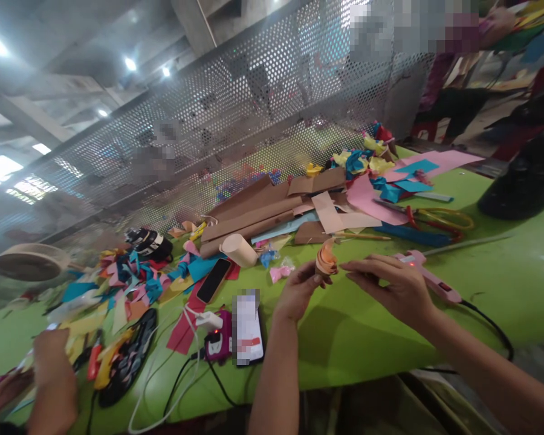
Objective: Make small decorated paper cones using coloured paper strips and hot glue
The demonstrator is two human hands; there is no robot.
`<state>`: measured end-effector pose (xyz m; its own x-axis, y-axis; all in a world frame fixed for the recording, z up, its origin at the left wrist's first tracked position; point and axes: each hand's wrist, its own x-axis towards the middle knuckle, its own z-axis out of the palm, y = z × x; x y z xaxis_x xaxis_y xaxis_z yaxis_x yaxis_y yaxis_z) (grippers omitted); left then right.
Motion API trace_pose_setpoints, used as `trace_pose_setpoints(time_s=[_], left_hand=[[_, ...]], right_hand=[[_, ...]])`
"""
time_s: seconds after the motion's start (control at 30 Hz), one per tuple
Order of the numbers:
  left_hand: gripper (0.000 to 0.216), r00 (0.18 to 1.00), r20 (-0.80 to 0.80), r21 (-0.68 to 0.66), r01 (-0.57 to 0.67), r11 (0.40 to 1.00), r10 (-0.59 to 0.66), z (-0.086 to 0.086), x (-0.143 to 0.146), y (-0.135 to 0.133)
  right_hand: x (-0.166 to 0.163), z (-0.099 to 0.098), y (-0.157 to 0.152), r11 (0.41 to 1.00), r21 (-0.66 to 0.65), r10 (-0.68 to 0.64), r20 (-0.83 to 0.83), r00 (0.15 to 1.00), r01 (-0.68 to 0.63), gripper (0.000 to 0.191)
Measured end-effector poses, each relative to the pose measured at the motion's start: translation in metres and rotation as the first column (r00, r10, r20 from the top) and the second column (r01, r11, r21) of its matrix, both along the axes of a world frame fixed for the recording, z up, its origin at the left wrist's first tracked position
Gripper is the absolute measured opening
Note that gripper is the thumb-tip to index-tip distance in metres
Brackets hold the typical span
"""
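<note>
My left hand [298,290] pinches the lower part of a small orange rolled-paper flower [327,260], holding it upright above the green table. To the right of the flower, my right hand [392,284] has its thumb and fingertips drawn together in a pinch. The fingertips are close to the petals; whether they touch them, or hold something tiny, I cannot make out. A pink device [430,278] with a small red light and a black cord lies under and beside my right wrist. Behind the flower are a thin pencil-like stick [362,236] and a small pink wrapped piece [281,270].
Brown paper sheets [254,211], scissors [428,220] and a dark object [521,175] lie beyond. A lit phone [248,329], a dark phone [214,280] and a purple socket block [225,341] with loose cables sit left. A co-worker's hands [52,374] work far left. A perforated metal screen [236,115] stands behind.
</note>
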<state>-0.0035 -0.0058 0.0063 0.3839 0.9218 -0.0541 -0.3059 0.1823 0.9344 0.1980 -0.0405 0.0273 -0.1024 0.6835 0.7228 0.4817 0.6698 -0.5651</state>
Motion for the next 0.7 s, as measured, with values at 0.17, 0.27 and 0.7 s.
trace_pose_setpoints(time_s=[0.17, 0.27, 0.7], left_hand=[[0.052, 0.999, -0.035, 0.008, -0.01, 1.0, 0.01, -0.0007, -0.0005, 0.0003], [0.05, 0.999, -0.028, -0.01, -0.032, 0.999, 0.032, -0.0026, -0.0014, 0.0007], [0.053, 0.999, 0.042, -0.054, -0.003, 0.999, 0.005, 0.0006, -0.0006, -0.0002]], right_hand=[[-0.0037, -0.0006, 0.0034, 0.994, -0.094, 0.052, 0.02, 0.998, -0.049, 0.021], [-0.0048, -0.0027, 0.0036, 0.992, -0.095, 0.081, 0.025, 0.996, -0.078, 0.021], [-0.0063, -0.0004, 0.0052, 0.945, -0.271, 0.116, -0.241, 0.964, -0.181, 0.017]])
